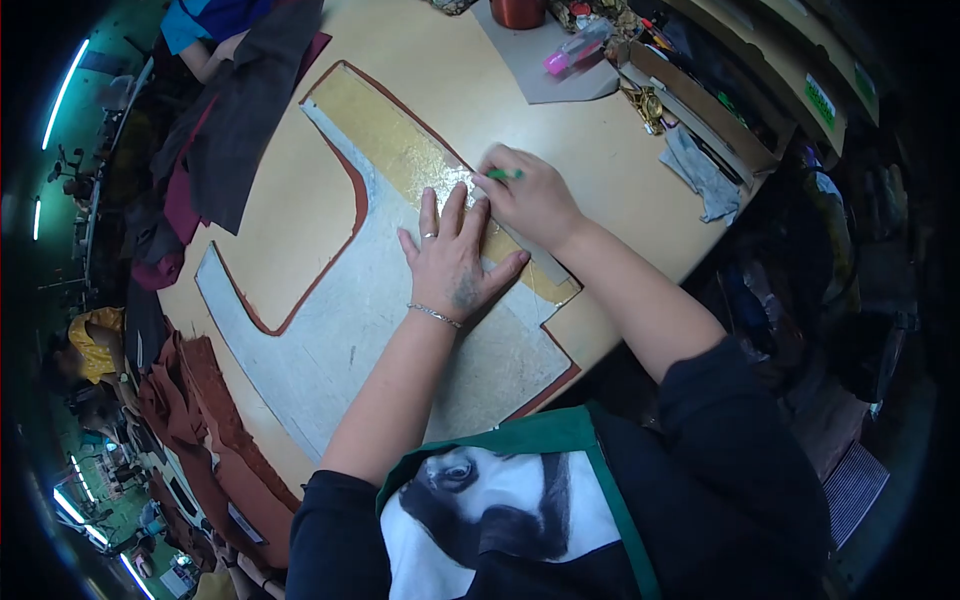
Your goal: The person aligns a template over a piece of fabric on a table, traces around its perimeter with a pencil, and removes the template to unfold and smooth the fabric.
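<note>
A large grey pattern template (380, 290) with a yellowish strip (375, 125) along one edge lies flat over rust-brown fabric (362, 205), whose edge shows as a thin border. My left hand (455, 260), wearing a ring and bracelet, presses on the template with its fingers spread. Beside it, my right hand (535, 200) is closed on a slim green pencil (507, 174) at the strip's right edge. The pencil's tip is hidden behind my fingers, and I cannot make out any drawn line.
At the table's (455, 80) back right are a cardboard box (705, 95), a greyish-blue rag (700, 180), a pink-capped bottle (580, 48) and a red container (517, 12). Dark fabric (245, 110) and rust fabric (225, 430) lie at left. Another person's blue sleeve (185, 28) shows at top left.
</note>
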{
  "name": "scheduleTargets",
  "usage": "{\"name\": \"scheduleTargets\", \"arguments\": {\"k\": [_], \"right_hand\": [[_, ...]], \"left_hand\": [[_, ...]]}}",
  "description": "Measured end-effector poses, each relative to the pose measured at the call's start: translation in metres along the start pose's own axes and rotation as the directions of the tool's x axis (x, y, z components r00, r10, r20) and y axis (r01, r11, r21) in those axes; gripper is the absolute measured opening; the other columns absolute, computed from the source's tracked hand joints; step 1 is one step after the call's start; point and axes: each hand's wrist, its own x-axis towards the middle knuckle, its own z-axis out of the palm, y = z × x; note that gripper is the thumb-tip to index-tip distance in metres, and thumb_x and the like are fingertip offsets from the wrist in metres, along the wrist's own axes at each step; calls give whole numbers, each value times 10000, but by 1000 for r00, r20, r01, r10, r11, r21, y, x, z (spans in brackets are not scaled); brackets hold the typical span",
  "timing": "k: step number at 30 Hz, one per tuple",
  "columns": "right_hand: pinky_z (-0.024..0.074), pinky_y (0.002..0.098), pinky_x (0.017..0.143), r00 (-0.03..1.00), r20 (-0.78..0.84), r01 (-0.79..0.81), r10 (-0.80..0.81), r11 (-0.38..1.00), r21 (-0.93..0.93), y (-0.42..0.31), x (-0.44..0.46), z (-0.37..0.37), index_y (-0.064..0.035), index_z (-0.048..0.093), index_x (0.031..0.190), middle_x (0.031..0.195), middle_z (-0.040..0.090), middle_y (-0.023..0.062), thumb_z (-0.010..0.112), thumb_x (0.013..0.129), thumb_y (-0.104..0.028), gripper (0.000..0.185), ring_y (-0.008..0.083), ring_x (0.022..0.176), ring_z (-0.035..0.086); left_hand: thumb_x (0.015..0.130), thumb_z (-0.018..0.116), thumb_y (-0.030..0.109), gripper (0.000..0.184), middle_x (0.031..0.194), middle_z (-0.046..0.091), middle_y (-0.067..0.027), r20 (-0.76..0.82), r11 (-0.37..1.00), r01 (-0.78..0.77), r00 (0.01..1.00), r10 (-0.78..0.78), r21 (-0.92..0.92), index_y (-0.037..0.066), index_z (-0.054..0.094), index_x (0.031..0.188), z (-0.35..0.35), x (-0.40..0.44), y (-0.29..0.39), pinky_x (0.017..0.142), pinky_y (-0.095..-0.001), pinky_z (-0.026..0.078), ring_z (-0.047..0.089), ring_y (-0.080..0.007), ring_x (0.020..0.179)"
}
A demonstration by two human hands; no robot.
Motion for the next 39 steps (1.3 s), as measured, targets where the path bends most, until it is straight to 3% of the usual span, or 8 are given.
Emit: {"name": "scheduleTargets", "arguments": {"k": [5, 9, 12, 14, 18, 27, 36, 39], "right_hand": [[442, 366, 628, 996, 70, -54, 53, 999, 2, -24, -82, -65, -57, 489, 756, 714, 556, 109, 587, 773, -117, 116, 293, 683, 556], [445, 347, 618, 941, 289, -147, 175, 982, -114, -41, -87, -101, -51, 503, 755, 709, 559, 115, 585, 778, -118, 109, 285, 681, 566], [448, 342, 600, 988, 54, -146, 142, 988, 60, -28, -58, -70, -40, 508, 761, 692, 561, 125, 585, 784, -129, 121, 286, 661, 571], [446, 266, 607, 959, 33, -284, 282, 943, 173, -13, -31, -38, -12, 543, 798, 723, 577, 91, 592, 802, -120, 118, 156, 655, 568], [454, 271, 607, 967, -115, -194, 227, 950, 245, 21, 35, 32, -19, 547, 809, 717, 593, 92, 616, 785, -164, 162, 154, 645, 570], [464, 386, 644, 978, 2, -209, 211, 968, 141, 20, 71, 52, -43, 506, 831, 741, 601, 135, 594, 786, -206, 190, 313, 712, 591], [444, 375, 659, 998, 29, 59, -56, 991, -122, -21, -68, -47, -31, 524, 788, 763, 575, 122, 600, 744, -49, 90, 310, 720, 553], [452, 346, 631, 998, 67, -5, 12, 995, -102, -41, -115, -88, -25, 541, 788, 750, 574, 123, 616, 725, -8, 100, 294, 695, 560]], "left_hand": [[667, 568, 603, 742, 1367, 283, -91, -16, 1000, -3, 1000, 3, 4, 134, 449, 1229, 3, 0, -2, 894, -699, 163, 140, -359, 1295], [669, 570, 600, 736, 1367, 287, -89, -21, 1000, -4, 1000, 4, 10, 138, 447, 1229, 4, -1, -2, 900, -695, 166, 145, -352, 1296], [668, 565, 603, 738, 1369, 287, -88, -28, 1000, -5, 1000, 5, 8, 140, 444, 1230, 4, -1, -2, 903, -689, 171, 151, -350, 1295], [667, 571, 594, 739, 1366, 289, -92, -29, 1000, -1, 1000, 1, 1, 131, 443, 1230, 1, -1, -1, 908, -679, 170, 155, -347, 1295], [665, 577, 585, 746, 1359, 294, -98, -31, 1000, 5, 999, -5, 0, 117, 443, 1230, -1, -2, -1, 915, -664, 163, 163, -340, 1293], [665, 580, 582, 753, 1359, 289, -92, -12, 1000, 4, 1000, -4, -13, 130, 424, 1246, -2, -1, -1, 915, -674, 157, 157, -335, 1295], [665, 582, 582, 747, 1359, 294, -91, -51, 1000, -5, 999, 5, -6, 123, 437, 1236, 2, -2, -3, 913, -673, 161, 160, -333, 1294], [668, 582, 580, 746, 1360, 293, -94, -41, 1000, 4, 999, -4, -2, 116, 438, 1233, 3, -1, -2, 916, -673, 156, 155, -330, 1297]]}}
